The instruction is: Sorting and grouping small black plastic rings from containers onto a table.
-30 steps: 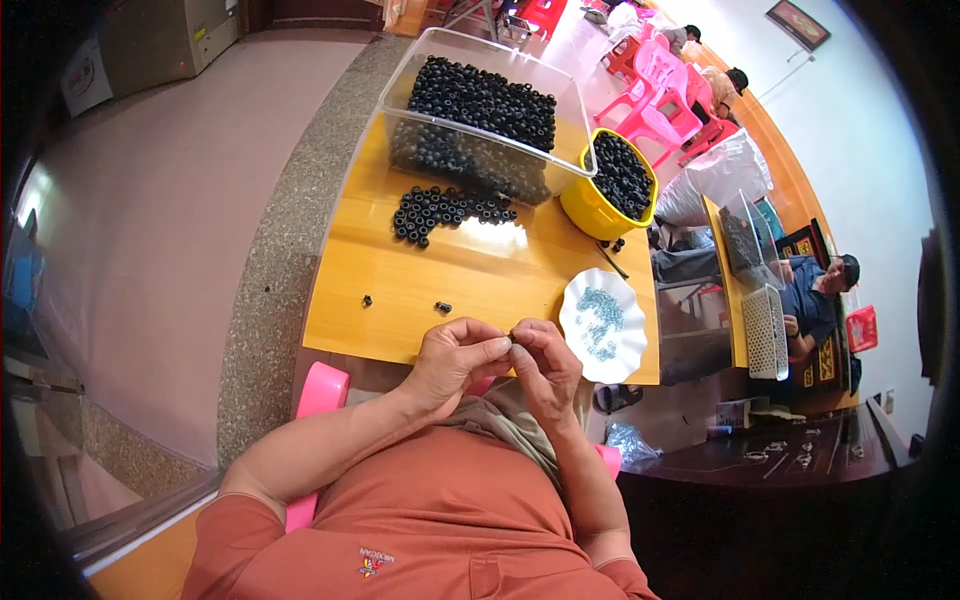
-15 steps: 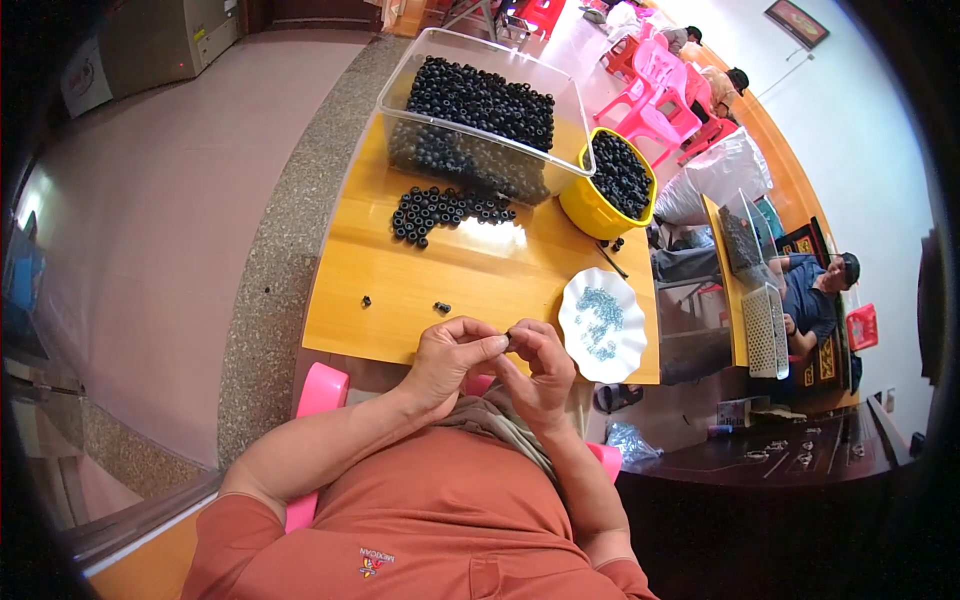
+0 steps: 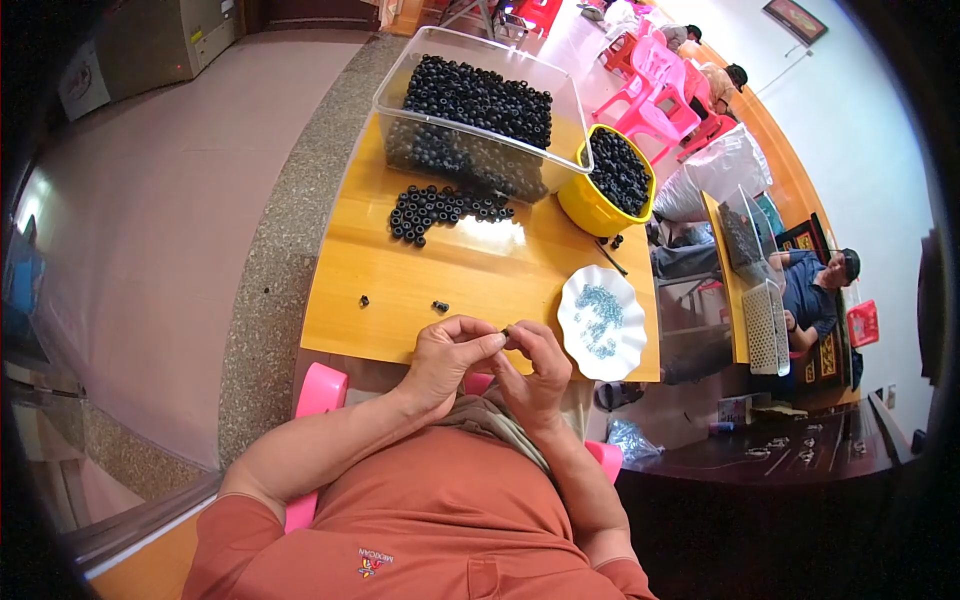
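My left hand point(image 3: 445, 358) and my right hand point(image 3: 537, 372) meet over the near edge of the table, thumbs and fingertips pinched together. Between them is a small black part point(image 3: 506, 334), mostly covered by the fingers, so its full shape is hidden. Close to the right hand stands a white scalloped plate point(image 3: 630, 338) holding a heap of tiny clear bluish pieces point(image 3: 599, 310). Beyond the hands lies a loose group of short black ring-shaped parts point(image 3: 415, 215). Two smaller dark bits, one on the left point(image 3: 364, 300) and one nearer the left hand point(image 3: 440, 306), rest on the wood.
A clear plastic bin point(image 3: 470, 135) of black parts fills the table's point(image 3: 400, 335) far side, with a yellow tub point(image 3: 590, 210) of them beside it. A thin black stick point(image 3: 613, 258) lies near the tub. Another person point(image 3: 808, 295) sits at a table on the right.
Both hands stay joined around the small black part, with only a slight shift of the fingers. Nothing on the table has visibly moved.
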Demonstrator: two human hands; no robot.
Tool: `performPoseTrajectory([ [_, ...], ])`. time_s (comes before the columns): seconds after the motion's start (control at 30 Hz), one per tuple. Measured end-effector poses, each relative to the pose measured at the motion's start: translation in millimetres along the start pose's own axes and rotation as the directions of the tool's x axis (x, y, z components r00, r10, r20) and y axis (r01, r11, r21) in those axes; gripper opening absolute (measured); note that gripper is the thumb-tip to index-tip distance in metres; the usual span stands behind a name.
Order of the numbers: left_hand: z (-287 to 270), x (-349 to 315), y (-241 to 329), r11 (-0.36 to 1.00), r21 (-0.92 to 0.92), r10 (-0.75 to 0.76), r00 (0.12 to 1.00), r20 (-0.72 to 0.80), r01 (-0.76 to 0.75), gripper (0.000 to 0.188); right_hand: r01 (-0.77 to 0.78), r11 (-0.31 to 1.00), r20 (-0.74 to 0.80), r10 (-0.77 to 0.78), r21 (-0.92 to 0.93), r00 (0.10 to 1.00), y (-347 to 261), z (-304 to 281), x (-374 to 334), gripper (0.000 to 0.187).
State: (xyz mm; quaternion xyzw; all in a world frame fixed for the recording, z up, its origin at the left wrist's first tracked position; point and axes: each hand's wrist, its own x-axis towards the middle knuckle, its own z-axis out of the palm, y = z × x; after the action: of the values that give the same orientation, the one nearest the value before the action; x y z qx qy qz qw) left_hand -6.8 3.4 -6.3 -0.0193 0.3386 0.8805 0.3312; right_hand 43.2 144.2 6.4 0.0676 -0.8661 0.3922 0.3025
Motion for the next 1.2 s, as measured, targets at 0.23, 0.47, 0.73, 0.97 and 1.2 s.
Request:
performPoseTrajectory([
  [0.23,0.9,-1.1,-1.8,0.998,0.059,0.033,0.999,0.010,-0.034,0.011,0.082,0.995,-0.038,-0.084,-0.054,0.996,-0.1,1.4,1.8,0.036],
  [0.47,8.6,-4.7,-0.5,0.993,0.066,0.093,0.996,0.007,-0.093,0.020,0.134,0.983,-0.064,-0.143,-0.127,0.988,3.0,-6.4,5.8,0.033],
  [0.73,6.2,-4.5,-1.2,0.984,0.138,0.098,0.990,0.097,-0.111,0.023,0.136,0.981,-0.075,-0.148,-0.139,0.986,1.8,-10.1,8.3,0.030],
  [0.97,4.8,-4.5,-1.8,0.985,0.151,0.071,0.992,0.106,-0.087,0.022,0.172,0.973,-0.044,-0.181,-0.156,0.983,2.8,-12.8,9.2,0.033],
  [1.2,2.9,-3.9,-5.9,0.985,0.158,0.055,0.995,0.079,-0.067,0.017,0.216,0.971,-0.010,-0.218,-0.101,0.976,4.3,-12.3,9.4,0.031],
])
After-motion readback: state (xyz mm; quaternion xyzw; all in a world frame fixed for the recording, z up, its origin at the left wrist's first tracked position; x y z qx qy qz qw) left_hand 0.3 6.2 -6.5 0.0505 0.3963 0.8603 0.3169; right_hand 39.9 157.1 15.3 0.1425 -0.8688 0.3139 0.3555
